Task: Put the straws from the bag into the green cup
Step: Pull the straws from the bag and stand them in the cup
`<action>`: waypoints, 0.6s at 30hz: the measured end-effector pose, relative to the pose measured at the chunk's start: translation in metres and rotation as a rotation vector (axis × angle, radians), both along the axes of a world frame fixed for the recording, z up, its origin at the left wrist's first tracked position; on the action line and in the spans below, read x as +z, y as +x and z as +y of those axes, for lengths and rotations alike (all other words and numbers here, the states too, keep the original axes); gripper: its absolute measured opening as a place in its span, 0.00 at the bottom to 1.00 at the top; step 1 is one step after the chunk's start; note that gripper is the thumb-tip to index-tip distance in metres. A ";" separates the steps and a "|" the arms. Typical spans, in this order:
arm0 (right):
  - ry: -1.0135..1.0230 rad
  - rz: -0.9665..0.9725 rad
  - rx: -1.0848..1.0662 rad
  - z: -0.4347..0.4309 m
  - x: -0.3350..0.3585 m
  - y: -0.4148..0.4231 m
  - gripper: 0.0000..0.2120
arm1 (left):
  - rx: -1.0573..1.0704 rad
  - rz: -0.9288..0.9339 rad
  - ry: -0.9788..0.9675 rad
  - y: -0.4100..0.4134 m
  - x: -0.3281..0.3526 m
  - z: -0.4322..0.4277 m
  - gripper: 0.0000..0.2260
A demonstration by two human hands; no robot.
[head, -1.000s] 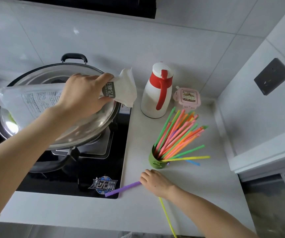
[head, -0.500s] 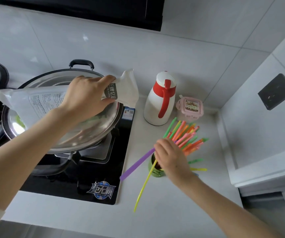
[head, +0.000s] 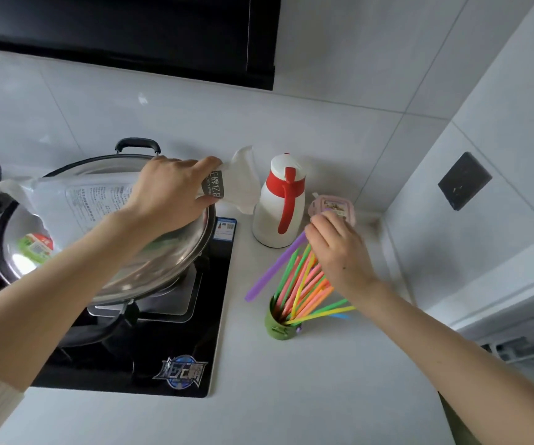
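Note:
A small green cup (head: 279,327) stands on the white counter, holding several coloured straws (head: 304,287) that fan up and to the right. My right hand (head: 339,248) is above the cup, pinching the top ends of a thick purple straw (head: 273,268) and a thin yellow straw. The yellow one reaches down into the cup; the purple one's lower end hangs just left of the rim. My left hand (head: 175,191) grips a clear printed plastic bag (head: 98,200) near its open end, holding it over the pan lid.
A steel pan with a glass lid (head: 150,271) sits on the black gas hob (head: 150,358) at left. A white and red flask (head: 280,203) and a small pink lidded box (head: 339,207) stand behind the cup. A wall rises at right.
My right hand picked the purple and yellow straws off the counter, lifted them up over the cup and turned them steeper. The left hand kept holding the bag.

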State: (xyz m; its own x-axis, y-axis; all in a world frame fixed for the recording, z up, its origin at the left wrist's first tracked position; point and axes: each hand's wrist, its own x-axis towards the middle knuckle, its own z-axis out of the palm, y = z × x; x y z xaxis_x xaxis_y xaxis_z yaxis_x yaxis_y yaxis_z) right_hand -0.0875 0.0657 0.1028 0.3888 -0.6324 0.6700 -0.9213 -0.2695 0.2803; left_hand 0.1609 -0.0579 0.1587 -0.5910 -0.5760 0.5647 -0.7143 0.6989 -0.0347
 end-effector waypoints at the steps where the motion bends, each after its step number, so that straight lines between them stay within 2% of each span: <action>1: 0.028 0.017 0.004 -0.001 -0.005 0.001 0.08 | -0.003 0.001 0.004 0.001 0.000 0.000 0.21; 5: 0.179 0.038 -0.019 0.000 -0.024 0.004 0.04 | -0.003 0.005 0.025 0.005 -0.003 0.002 0.21; 8: 0.307 -0.051 -0.065 0.005 -0.024 0.003 0.03 | 0.002 0.011 0.019 0.009 -0.006 0.003 0.21; 9: 0.311 -0.094 -0.084 0.008 -0.021 0.003 0.02 | 0.002 0.010 0.016 0.010 -0.007 0.003 0.21; 11: 0.260 -0.177 -0.134 0.015 -0.012 0.000 0.07 | 0.000 0.011 0.014 0.012 -0.009 0.005 0.21; 14: 0.144 -0.387 -0.129 0.022 0.003 -0.002 0.05 | 0.003 0.020 0.014 0.013 -0.010 0.006 0.21; 18: 0.091 -0.850 -0.104 0.030 0.014 0.004 0.07 | 0.005 0.028 0.023 0.009 -0.009 0.007 0.21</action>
